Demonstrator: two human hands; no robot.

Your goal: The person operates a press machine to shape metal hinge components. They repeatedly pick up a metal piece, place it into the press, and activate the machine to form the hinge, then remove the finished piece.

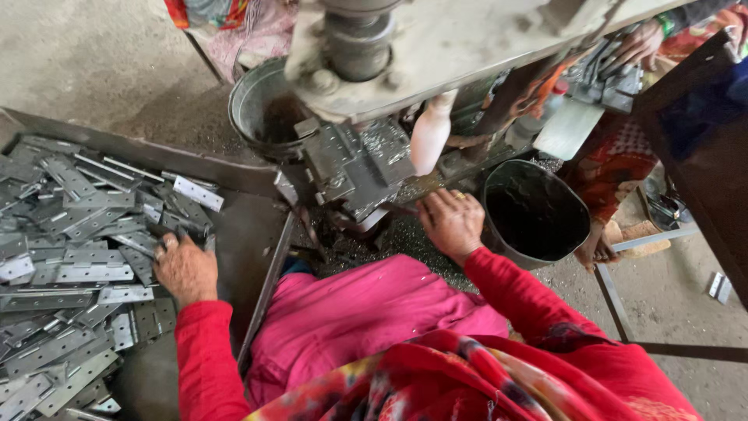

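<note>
My left hand [185, 267] rests on a heap of flat grey metal hinge plates [70, 257] in a metal tray [249, 234] at my left, fingers closed around a plate at the heap's right edge. My right hand [452, 222] reaches forward to the base of a press machine [366, 70], fingertips on a thin metal piece beside the die block [354, 168]. I cannot tell whether that hand grips the piece. Both arms wear red sleeves above pink-clad knees.
A grey metal bucket [261, 105] stands behind the die block. A black bucket [534, 210] sits right of my right hand. Another person's hand [639, 43] works on metal parts at the top right, their foot by the black bucket. Metal shavings litter the press base.
</note>
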